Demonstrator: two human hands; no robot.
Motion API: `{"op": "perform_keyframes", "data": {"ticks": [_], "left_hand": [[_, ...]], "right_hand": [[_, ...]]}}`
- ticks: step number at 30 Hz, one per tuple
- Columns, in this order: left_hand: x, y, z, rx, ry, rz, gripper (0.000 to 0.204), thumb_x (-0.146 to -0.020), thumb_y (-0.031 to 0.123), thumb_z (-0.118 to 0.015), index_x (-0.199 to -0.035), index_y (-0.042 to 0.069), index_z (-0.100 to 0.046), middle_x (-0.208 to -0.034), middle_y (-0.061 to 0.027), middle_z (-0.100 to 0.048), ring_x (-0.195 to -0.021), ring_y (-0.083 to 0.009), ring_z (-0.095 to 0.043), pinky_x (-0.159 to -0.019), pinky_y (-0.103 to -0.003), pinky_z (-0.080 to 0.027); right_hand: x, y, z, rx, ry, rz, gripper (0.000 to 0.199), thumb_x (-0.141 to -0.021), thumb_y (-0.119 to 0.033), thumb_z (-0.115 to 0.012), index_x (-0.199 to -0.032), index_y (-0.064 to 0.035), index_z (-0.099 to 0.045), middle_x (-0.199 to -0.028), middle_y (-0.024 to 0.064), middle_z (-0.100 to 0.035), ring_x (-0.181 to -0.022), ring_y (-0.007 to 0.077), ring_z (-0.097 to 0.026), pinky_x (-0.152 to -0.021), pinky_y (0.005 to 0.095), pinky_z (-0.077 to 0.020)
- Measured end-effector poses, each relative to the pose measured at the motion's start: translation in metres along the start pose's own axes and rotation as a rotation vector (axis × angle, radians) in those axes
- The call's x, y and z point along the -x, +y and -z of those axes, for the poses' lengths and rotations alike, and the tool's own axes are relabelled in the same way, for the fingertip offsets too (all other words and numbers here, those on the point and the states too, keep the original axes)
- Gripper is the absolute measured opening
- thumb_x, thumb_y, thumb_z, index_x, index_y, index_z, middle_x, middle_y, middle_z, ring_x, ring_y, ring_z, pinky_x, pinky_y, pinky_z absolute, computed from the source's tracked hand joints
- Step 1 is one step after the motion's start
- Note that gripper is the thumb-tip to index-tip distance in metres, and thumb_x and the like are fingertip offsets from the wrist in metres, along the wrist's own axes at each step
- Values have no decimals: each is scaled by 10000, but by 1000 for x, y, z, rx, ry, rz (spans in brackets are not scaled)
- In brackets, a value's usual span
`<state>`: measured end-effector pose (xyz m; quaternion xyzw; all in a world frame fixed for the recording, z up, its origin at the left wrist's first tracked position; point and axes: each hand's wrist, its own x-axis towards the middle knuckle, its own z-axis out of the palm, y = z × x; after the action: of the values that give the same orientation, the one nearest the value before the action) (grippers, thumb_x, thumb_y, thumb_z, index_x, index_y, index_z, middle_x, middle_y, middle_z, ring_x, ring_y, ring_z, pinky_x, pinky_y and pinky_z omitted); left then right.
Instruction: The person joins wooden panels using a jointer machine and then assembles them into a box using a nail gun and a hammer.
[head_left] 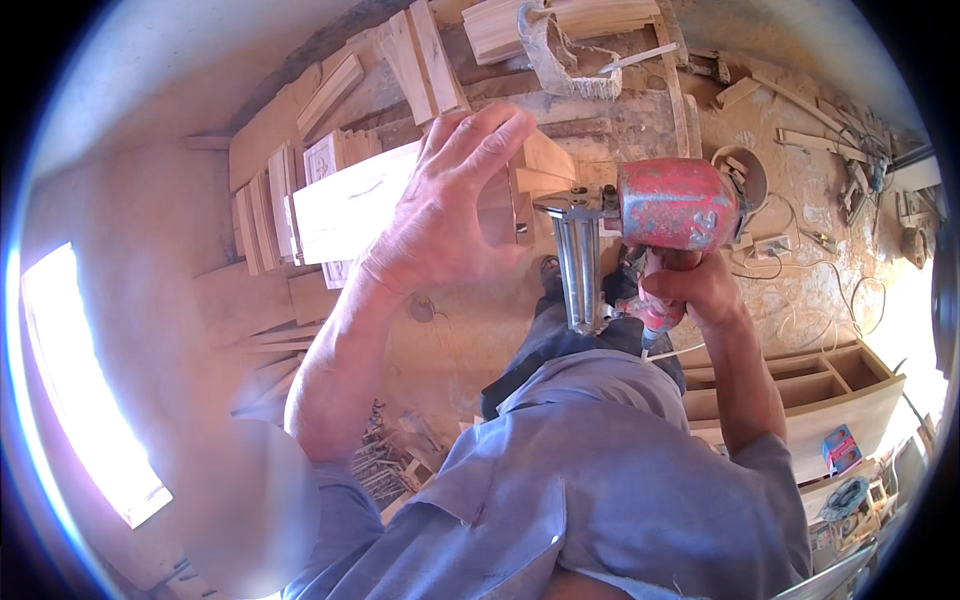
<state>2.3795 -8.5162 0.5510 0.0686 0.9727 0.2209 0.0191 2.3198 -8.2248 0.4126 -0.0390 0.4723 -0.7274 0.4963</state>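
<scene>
Toward 2 o'clock of the view's middle, a red nail gun [672,205] is hanging in the right hand [708,290], which is gripping its handle; the tool is probably feeling heavy, with its weight gathering in the bulky head, and its hard, worn body is looking rigid, so the handle is offering the surest hold and the slim silver magazine [578,275] a poorer one; toward 11 o'clock, a pale wooden piece [350,205] is lying near the worktop [640,130], and the left hand [450,195] is spanning its right end with fingers and thumb spread wide; the wood is seeming stiff, dry and fairly light, its corners probably being prone to chipping, and its broad faces are suiting a hold well apart from the gun's nose; the left hand is hiding part of that end, so firm contact is being impossible to confirm; glare is washing out the top face; the right hand's fingertips are disappearing behind the handle; a blurred patch is veiling the scene toward 8 o'clock.
</scene>
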Motion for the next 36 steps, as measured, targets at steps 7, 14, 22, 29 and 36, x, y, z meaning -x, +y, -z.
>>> {"op": "perform_keyframes", "data": {"ticks": [7,14,22,29,36], "left_hand": [[0,1,0,-19,10,-17,1008,-560,132,-856,-1483,89,-451,-1453,-140,-484,-1321,-385,-453,-1135,-471,-414],[0,2,2,-5,12,3,1002,-556,141,-861,-1473,85,-461,-1445,-141,-490,-1311,-384,-461,-1137,-469,-414],[1,2,3,-1,-19,20,1038,-565,136,-874,-1502,80,-430,-1471,-148,-471,-1344,-381,-437,-1140,-470,-411],[16,-20,7,195,73,107,1016,-659,78,-875,-1549,56,-385,-1527,-121,-494,-1394,-296,-455,-1172,-411,-373],[-3,-37,18,335,-3,515,694,-825,315,-820,-1376,-37,-589,-1381,-199,-624,-1294,-284,-587,-1118,-387,-428]], "right_hand": [[3,-6,-5,-23,3,-8,468,-684,73,-727,-1145,37,-654,-637,8,-577,-474,95,-498,-454,247,-354],[2,-8,-9,-19,12,7,417,-685,51,-732,-1093,29,-647,-635,0,-564,-471,85,-485,-457,244,-345],[11,1,-1,-99,21,36,412,-694,61,-726,-1098,22,-651,-705,21,-604,-477,80,-503,-432,246,-357],[17,-3,-2,-38,61,6,431,-735,28,-708,-1138,54,-559,-579,42,-499,-436,135,-448,-451,284,-324],[-2,-22,-10,-97,45,38,425,-735,61,-646,-1151,61,-561,-578,54,-506,-418,153,-461,-454,305,-370]]}}
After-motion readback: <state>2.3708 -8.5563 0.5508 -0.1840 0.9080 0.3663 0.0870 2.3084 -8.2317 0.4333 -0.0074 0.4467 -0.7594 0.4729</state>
